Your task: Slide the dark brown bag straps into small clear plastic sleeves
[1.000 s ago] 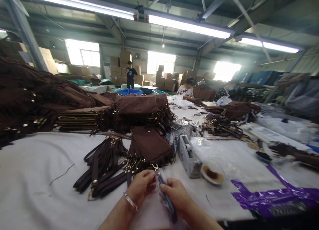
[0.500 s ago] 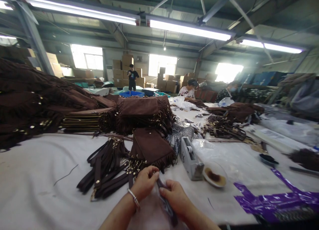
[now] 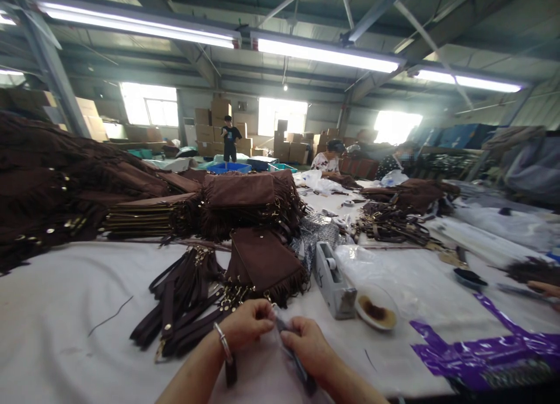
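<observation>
My left hand [image 3: 245, 324] and my right hand [image 3: 306, 345] meet low in the middle of the view, both with fingers pinched on a clear plastic bag [image 3: 271, 375] that has a dark strap [image 3: 297, 366] inside. A silver bangle sits on my left wrist. Just beyond my hands lies a bundle of brown straps with gold clasps [image 3: 184, 299], and a brown fringed suede bag [image 3: 262, 264] rests on it.
A grey tape dispenser [image 3: 331, 278] and a small clear dish [image 3: 376, 311] stand right of my hands. Purple plastic [image 3: 481, 351] lies at the right edge. Tall stacks of brown fringed bags [image 3: 61, 188] fill the left. Other people work at the far end, among cardboard boxes.
My hands have stayed pinched on the plastic bag and shifted slightly lower and closer together. Another person's hand has come into view at the far right edge.
</observation>
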The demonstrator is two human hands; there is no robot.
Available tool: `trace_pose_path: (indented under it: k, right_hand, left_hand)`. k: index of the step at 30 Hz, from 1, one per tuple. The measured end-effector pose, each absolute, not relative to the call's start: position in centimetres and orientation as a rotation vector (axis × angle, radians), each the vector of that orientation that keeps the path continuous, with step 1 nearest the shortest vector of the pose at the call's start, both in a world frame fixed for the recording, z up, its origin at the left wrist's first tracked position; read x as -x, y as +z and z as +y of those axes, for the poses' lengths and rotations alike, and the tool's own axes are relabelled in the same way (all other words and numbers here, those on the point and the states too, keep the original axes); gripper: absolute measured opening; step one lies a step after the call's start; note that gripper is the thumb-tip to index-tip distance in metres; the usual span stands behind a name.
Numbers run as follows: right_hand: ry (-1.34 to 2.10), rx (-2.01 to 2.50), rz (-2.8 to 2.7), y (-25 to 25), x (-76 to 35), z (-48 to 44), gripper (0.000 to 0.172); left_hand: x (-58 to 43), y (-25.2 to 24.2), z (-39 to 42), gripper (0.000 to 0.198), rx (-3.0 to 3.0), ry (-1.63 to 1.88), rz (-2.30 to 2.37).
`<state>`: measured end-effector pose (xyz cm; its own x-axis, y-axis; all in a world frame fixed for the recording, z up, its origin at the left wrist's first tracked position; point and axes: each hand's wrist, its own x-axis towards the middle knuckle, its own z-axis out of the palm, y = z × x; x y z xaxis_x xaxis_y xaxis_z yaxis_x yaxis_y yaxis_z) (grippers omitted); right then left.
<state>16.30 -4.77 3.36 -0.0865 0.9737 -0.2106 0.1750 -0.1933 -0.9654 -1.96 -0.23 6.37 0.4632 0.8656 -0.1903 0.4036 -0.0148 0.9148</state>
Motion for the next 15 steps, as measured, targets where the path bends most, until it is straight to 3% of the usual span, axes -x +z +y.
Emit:
trace_pose_path:
  k: [6,15]
  right_hand:
    - [1.455,1.406,-1.2,3.7,-16.1,-5.2,0.01]
    - [1.738,1.282,-0.939,4.8,-14.8,-5.8,0.026]
  left_hand:
    - [2.2,6.7,-0.5,0.006,-1.837,0.621,1.254]
    - [1.2,6.0,-0.5,0.018,-2.081,1.058,1.533]
